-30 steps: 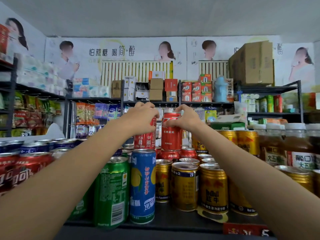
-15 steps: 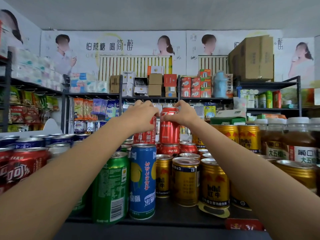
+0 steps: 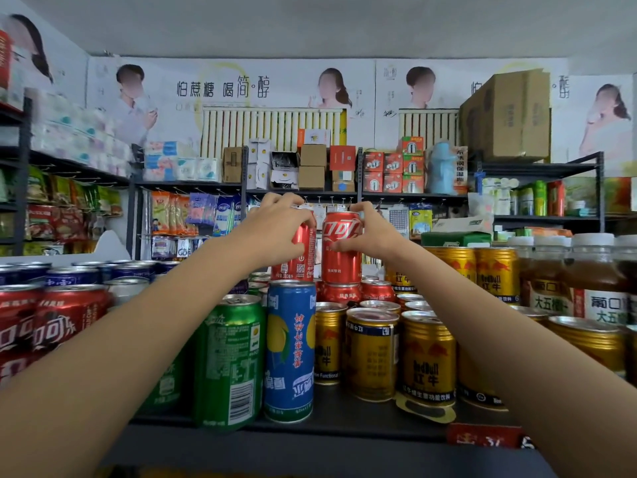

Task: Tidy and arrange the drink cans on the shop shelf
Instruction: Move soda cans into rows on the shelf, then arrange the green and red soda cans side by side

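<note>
Right red can now logo-forward, both hands curled round neighbouring upper-tier red cans.

A dark shelf carried the drinks. At its front edge stood a green can, a taller blue can just beside it, then gold cans to the right. Red cans crowded the left; capped bottles stood on the right.

Both hands, left and right, curl, gripping.
</note>
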`<state>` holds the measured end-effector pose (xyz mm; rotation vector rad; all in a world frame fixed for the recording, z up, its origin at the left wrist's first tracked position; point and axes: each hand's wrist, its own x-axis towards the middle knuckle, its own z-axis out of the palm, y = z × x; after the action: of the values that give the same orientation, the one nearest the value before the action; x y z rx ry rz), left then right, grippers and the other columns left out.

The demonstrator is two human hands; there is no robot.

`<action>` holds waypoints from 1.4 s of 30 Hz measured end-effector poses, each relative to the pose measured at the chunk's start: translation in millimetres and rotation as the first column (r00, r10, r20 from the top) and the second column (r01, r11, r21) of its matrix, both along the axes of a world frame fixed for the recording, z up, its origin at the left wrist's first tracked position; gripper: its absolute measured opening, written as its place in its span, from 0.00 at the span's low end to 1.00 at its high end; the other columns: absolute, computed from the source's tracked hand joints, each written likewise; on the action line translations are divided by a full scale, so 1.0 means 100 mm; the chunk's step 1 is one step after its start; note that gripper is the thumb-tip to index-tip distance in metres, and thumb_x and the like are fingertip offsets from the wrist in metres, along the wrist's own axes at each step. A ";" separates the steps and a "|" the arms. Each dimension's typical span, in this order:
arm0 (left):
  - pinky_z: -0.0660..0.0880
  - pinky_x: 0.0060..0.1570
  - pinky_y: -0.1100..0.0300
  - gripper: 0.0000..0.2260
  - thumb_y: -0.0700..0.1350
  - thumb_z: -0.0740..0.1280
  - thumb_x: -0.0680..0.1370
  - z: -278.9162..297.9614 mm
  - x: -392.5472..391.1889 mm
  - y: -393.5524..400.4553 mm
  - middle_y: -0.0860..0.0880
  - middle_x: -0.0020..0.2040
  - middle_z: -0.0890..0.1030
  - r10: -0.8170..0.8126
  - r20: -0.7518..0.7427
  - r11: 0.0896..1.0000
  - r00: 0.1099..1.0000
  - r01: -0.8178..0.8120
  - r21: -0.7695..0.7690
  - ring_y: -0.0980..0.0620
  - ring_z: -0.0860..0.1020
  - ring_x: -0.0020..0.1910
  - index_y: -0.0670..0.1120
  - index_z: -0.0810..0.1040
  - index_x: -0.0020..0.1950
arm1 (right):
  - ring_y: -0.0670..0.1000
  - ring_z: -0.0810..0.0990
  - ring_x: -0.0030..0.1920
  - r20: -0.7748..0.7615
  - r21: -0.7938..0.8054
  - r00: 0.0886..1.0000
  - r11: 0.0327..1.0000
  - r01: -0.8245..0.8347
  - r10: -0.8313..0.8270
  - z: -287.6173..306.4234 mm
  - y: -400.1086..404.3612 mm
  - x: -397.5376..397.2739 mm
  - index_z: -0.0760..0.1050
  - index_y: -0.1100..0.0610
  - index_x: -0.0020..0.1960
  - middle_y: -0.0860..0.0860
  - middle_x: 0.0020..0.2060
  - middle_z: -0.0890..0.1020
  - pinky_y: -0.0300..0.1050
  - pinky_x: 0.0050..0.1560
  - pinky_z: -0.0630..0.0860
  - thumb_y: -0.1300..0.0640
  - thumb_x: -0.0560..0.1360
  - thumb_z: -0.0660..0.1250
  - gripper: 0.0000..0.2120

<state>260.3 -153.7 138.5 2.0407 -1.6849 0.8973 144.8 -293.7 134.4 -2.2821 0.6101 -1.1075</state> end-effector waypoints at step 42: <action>0.71 0.57 0.56 0.23 0.57 0.73 0.63 -0.27 -0.02 1.11 0.57 0.56 0.75 -0.084 -0.488 0.939 0.869 0.232 0.253 0.57 0.73 0.54 0.59 0.74 0.57 | 0.46 0.73 0.59 -0.134 -0.317 0.958 0.905 -0.282 0.252 -0.58 1.22 -0.45 0.70 0.53 0.60 0.48 0.57 0.75 0.40 0.62 0.69 0.52 0.70 0.71 0.20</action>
<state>258.5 -42.9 111.9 2.0428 -1.7468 0.0616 99.5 -171.6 76.0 -2.6183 0.1340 -1.0384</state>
